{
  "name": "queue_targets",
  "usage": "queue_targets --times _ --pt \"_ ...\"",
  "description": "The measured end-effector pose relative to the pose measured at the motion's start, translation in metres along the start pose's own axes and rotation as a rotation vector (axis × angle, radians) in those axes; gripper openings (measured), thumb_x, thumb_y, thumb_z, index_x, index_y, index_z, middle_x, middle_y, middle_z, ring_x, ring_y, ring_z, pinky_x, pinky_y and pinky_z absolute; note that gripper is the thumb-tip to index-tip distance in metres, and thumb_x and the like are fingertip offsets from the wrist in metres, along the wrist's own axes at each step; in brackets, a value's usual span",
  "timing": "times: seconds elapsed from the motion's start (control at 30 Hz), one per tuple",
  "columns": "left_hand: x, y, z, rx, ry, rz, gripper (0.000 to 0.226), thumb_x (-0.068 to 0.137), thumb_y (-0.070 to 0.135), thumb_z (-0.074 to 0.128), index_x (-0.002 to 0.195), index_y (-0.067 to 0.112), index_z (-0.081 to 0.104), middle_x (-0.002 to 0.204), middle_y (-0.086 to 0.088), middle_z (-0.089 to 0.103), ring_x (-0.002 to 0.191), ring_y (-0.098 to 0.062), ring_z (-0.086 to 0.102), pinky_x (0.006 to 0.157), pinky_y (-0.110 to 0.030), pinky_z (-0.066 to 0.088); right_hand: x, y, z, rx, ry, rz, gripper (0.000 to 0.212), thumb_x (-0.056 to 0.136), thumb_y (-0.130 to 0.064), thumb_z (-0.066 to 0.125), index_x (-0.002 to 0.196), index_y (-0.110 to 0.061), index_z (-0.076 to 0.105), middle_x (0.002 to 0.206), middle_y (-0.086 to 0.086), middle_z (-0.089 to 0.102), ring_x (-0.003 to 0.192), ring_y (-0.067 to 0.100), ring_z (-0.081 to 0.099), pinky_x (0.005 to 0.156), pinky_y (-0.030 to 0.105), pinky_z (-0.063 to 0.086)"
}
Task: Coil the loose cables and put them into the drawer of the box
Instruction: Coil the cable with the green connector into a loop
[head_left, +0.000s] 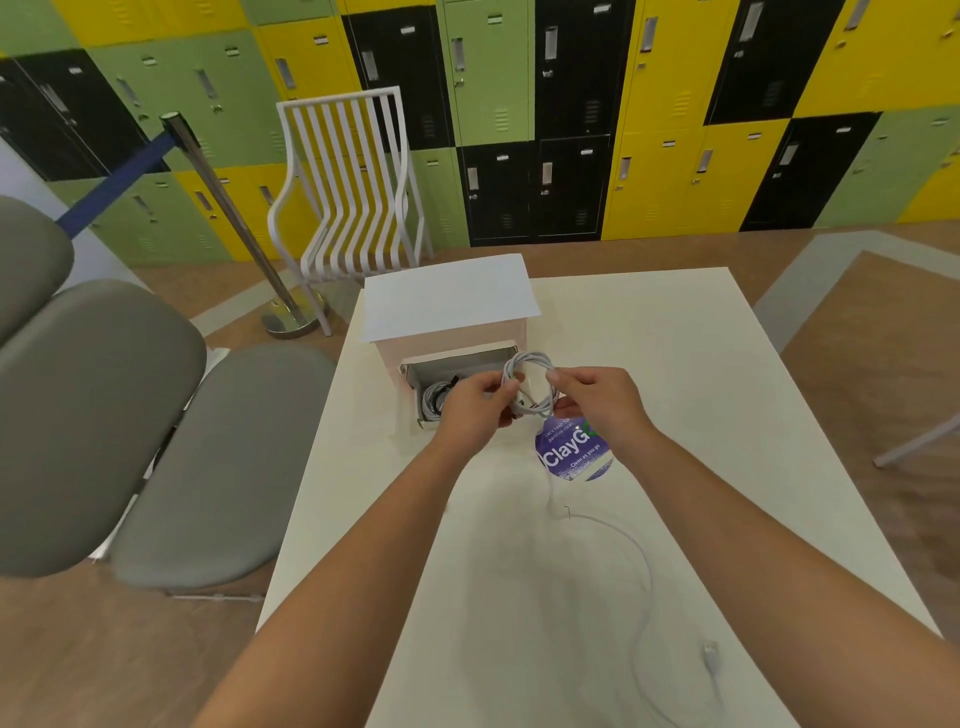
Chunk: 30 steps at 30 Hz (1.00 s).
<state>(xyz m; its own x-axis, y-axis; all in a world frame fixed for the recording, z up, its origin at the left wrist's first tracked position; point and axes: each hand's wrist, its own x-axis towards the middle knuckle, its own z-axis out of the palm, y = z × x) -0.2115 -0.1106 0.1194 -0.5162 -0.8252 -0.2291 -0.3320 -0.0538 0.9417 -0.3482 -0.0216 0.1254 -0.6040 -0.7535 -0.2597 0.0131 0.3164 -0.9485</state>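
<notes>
A white cable coil (531, 364) hangs between my two hands above the table, just in front of the box. My left hand (475, 405) pinches the coil's left side and my right hand (597, 400) pinches its right side. The cable's loose tail (641, 566) trails down over the table in a wide curve and ends in a plug (710, 654) near the front right. The small white box (447, 301) stands at the table's far left, its drawer (415, 371) pulled open. Another coiled cable (435, 397) lies inside the drawer.
A round purple sticker (571, 452) lies on the white table (727, 389) below my right hand. Grey padded seats (156, 441) stand left of the table. A white slatted chair (348, 182), a stanchion post (244, 228) and coloured lockers stand behind.
</notes>
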Motion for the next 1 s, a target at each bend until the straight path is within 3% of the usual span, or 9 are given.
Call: queue_targets --times 0.13,0.27,0.37,0.6,0.7,0.8,0.87,0.93,1.0 --pt "0.003 -0.011 0.001 -0.067 0.104 -0.003 0.014 0.096 0.012 0.06 0.101 0.007 0.072 0.091 -0.022 0.071 0.083 -0.039 0.069 0.072 -0.038 0.06 0.002 0.004 0.003 0.126 -0.01 0.035 0.026 0.081 -0.011 0.076 0.106 -0.004 0.071 0.091 0.013 0.074 0.078 0.026 0.071 0.08 0.033 0.059" --pt "0.004 -0.017 0.002 -0.124 0.146 -0.035 0.013 0.095 0.011 0.061 0.102 0.012 0.072 0.088 -0.014 0.071 0.078 -0.03 0.071 0.062 -0.026 0.059 0.005 0.007 0.011 0.173 0.01 0.053 0.02 0.082 -0.004 0.074 0.101 -0.005 0.071 0.092 0.013 0.073 0.084 0.026 0.072 0.083 0.035 0.058" --pt "0.005 -0.024 0.0 -0.122 0.154 -0.07 0.013 0.096 0.014 0.06 0.099 0.008 0.071 0.087 -0.013 0.071 0.075 -0.029 0.071 0.063 -0.027 0.06 0.012 0.012 0.023 0.23 0.0 0.103 0.018 0.082 0.0 0.073 0.1 -0.003 0.071 0.094 0.016 0.073 0.085 0.029 0.072 0.085 0.039 0.058" --pt "0.018 -0.043 -0.015 -0.125 0.2 -0.152 0.035 0.091 0.017 0.067 0.12 0.011 0.049 0.104 -0.011 0.065 0.078 -0.023 0.069 0.071 -0.035 0.058 0.036 0.022 0.05 0.215 0.037 0.228 0.025 0.079 0.001 0.075 0.103 0.002 0.069 0.097 0.022 0.071 0.083 0.034 0.071 0.075 0.033 0.06" --pt "0.03 -0.05 -0.018 -0.035 0.143 -0.159 0.053 0.085 0.014 0.074 0.129 0.01 0.046 0.11 -0.004 0.06 0.093 -0.023 0.066 0.082 -0.042 0.057 0.052 0.022 0.061 0.185 0.054 0.251 0.021 0.079 0.0 0.075 0.1 -0.001 0.068 0.096 0.022 0.07 0.081 0.035 0.071 0.063 0.028 0.06" --pt "0.046 -0.057 -0.02 0.066 0.156 -0.154 0.06 0.082 0.016 0.077 0.133 0.009 0.048 0.116 -0.004 0.062 0.107 -0.024 0.063 0.091 -0.046 0.054 0.072 0.027 0.073 0.136 0.055 0.268 0.021 0.079 -0.005 0.077 0.099 -0.002 0.069 0.094 0.021 0.071 0.08 0.034 0.07 0.078 0.038 0.06" --pt "0.058 -0.058 -0.022 0.118 0.173 -0.136 0.054 0.083 0.016 0.076 0.13 0.008 0.052 0.113 0.0 0.062 0.104 -0.018 0.062 0.091 -0.038 0.052 0.084 0.032 0.08 0.066 0.049 0.262 0.033 0.077 -0.013 0.08 0.107 -0.003 0.07 0.093 0.015 0.073 0.083 0.03 0.071 0.087 0.042 0.057" --pt "0.071 -0.06 -0.022 0.223 0.171 -0.094 0.048 0.083 0.02 0.076 0.127 0.009 0.058 0.114 0.0 0.064 0.1 -0.012 0.059 0.087 -0.028 0.048 0.091 0.036 0.084 0.014 0.037 0.247 0.044 0.075 -0.016 0.082 0.115 -0.005 0.068 0.099 0.011 0.073 0.091 0.028 0.07 0.092 0.04 0.055" --pt "0.084 -0.064 -0.021 0.339 0.16 -0.08 0.05 0.081 0.031 0.077 0.125 0.013 0.061 0.117 -0.003 0.065 0.102 -0.016 0.062 0.088 -0.031 0.049 0.095 0.038 0.086 -0.023 0.032 0.219 0.039 0.075 -0.014 0.081 0.112 -0.006 0.07 0.099 0.008 0.073 0.092 0.027 0.07 0.091 0.042 0.054"
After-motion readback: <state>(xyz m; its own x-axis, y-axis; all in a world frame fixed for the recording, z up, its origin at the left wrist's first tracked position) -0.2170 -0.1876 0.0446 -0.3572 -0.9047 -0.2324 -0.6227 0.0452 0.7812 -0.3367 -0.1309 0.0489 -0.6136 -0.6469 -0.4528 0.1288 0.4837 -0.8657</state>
